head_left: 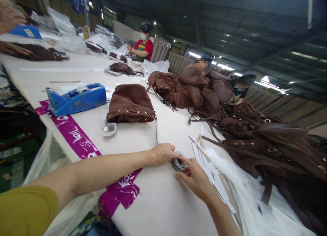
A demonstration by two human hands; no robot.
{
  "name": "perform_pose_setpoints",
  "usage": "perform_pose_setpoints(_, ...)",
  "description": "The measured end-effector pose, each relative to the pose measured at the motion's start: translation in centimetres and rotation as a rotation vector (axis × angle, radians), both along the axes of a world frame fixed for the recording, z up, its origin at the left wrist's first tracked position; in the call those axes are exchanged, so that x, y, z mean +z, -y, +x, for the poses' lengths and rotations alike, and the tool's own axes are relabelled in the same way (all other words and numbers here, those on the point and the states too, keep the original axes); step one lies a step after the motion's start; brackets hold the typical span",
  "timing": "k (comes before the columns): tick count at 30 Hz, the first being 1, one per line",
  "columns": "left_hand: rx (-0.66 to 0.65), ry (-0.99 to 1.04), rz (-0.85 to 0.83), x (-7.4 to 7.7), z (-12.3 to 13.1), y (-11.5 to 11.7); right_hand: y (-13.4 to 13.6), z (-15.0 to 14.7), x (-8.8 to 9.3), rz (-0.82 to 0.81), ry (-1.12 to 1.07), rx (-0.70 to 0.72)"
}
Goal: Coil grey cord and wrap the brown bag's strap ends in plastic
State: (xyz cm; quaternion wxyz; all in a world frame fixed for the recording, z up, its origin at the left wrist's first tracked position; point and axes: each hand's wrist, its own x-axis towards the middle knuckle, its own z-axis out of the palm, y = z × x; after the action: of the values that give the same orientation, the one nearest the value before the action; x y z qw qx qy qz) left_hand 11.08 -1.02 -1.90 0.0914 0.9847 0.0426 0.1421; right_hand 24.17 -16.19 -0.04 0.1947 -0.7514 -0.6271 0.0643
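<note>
My left hand (161, 153) and my right hand (193, 176) meet on the white table (163, 202), both closed around a small coiled grey strap (179, 164). A thin grey strap runs from the coil up toward a brown suede bag (130, 104) lying a little farther back. White card strips (212, 171) lie just right of my right hand.
A blue tape dispenser (76, 99) sits at the left by a magenta plastic sheet (76, 137). A big pile of brown fringed bags (255, 140) fills the right side. Other people work at the far end of the table. Another person's hand (9, 16) shows at top left.
</note>
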Motion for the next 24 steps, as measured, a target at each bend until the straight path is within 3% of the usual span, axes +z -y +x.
perform_pose_setpoints(3,-0.014,-0.001,-0.014,0.2,-0.1,0.1,0.9,1.7,0.7,-0.03,0.076,0.158)
perform_pose_setpoints(6,-0.014,0.015,-0.04,0.5,-0.4,0.1,0.9,1.5,0.7,0.034,0.257,0.194)
perform_pose_setpoints(9,0.05,0.039,-0.019,0.7,-0.6,0.2,0.7,0.0,-0.4,0.124,0.304,0.198)
perform_pose_setpoints(12,0.166,0.029,-0.003,0.8,-0.4,0.3,0.5,-1.5,-1.8,0.176,0.293,0.109)
perform_pose_setpoints(14,0.177,0.009,-0.039,0.7,-0.2,0.3,0.2,-2.1,-2.4,0.171,0.267,0.025)
perform_pose_setpoints(19,0.127,-0.001,-0.115,0.2,0.0,0.1,-1.7,-3.5,-2.6,0.113,0.329,-0.166)
perform_pose_setpoints(24,-0.004,0.057,-0.123,0.3,-0.8,-0.6,-3.3,-5.0,-2.6,0.077,0.453,-0.326)
